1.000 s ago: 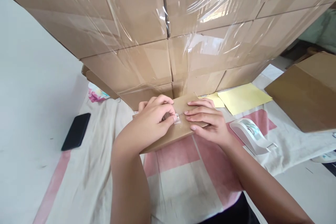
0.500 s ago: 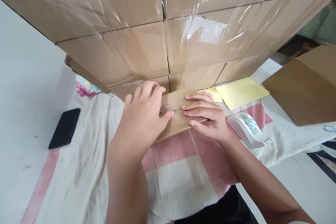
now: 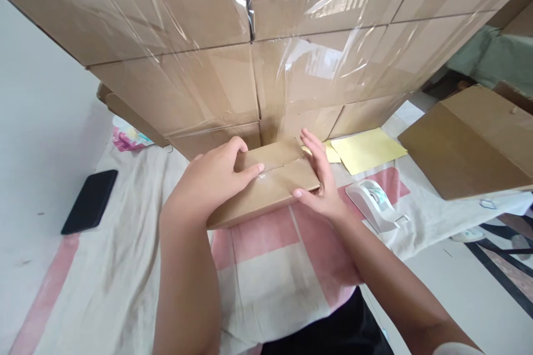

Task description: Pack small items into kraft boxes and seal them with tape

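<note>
A small brown cardboard box [image 3: 275,186] lies on the cloth in front of me, its top flaps closed with a bit of clear tape at the seam. My left hand [image 3: 212,177] lies over the box's left half, thumb on the seam and fingers curled round the far edge. My right hand [image 3: 320,177] grips the box's right end, thumb at the near corner and fingers up along the side.
A wall of stacked cartons in clear film [image 3: 266,39] rises just behind the box. A white tape dispenser [image 3: 372,205] and yellow sheets [image 3: 366,150] lie to the right, beyond them a flat brown carton [image 3: 466,144]. A black phone [image 3: 89,199] lies left on the white floor.
My left hand has stopped pressing tape on the seam and spread over the box. My right hand has shifted from the top to the box's right end. The view has drifted a little.
</note>
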### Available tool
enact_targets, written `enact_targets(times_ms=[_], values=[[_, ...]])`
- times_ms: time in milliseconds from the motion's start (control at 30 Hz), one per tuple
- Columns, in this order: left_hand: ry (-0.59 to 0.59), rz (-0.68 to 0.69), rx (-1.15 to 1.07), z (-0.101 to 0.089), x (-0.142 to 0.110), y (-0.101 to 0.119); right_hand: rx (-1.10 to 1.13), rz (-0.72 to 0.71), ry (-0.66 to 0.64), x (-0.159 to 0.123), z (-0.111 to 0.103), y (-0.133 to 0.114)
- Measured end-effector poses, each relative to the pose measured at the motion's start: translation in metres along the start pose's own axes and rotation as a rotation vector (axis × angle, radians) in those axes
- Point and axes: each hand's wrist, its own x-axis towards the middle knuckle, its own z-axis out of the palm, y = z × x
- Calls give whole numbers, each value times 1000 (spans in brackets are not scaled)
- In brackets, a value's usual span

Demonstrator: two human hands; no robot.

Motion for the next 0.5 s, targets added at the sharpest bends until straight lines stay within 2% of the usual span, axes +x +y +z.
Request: enact_targets(times_ms=[100, 200, 333, 433, 500], values=[[-89, 7, -55, -2, 3, -8, 134, 115, -187, -3, -6, 10], [-132, 27, -94, -2, 7, -15, 154, 152, -279, -5, -11, 19], [-138, 11, -107, 1, 10, -17, 138, 145, -287, -7, -13, 28], [-147, 9, -109, 0, 11, -15, 99, 96, -225, -8, -9, 31], [-122, 59, -123, -3, 10, -16, 62, 86, -162, -8, -4, 31]])
